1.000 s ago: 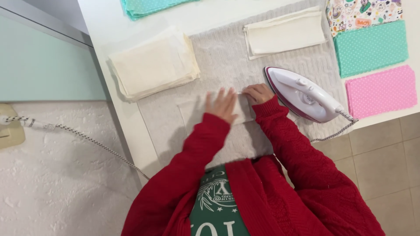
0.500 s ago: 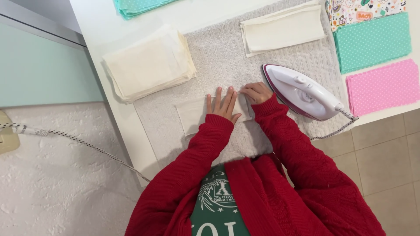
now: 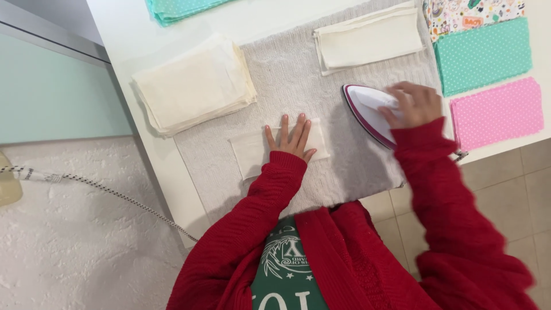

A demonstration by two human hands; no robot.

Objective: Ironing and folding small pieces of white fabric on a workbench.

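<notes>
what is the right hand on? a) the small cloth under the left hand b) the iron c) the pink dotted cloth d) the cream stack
b: the right hand lies over the iron, covering its handle, while the left hand lies flat on the small cloth.

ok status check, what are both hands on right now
Left hand flat on the cream fabric piece, fingers spread. Right hand on the iron, grip blurred. Nothing between iron and piece.
</notes>
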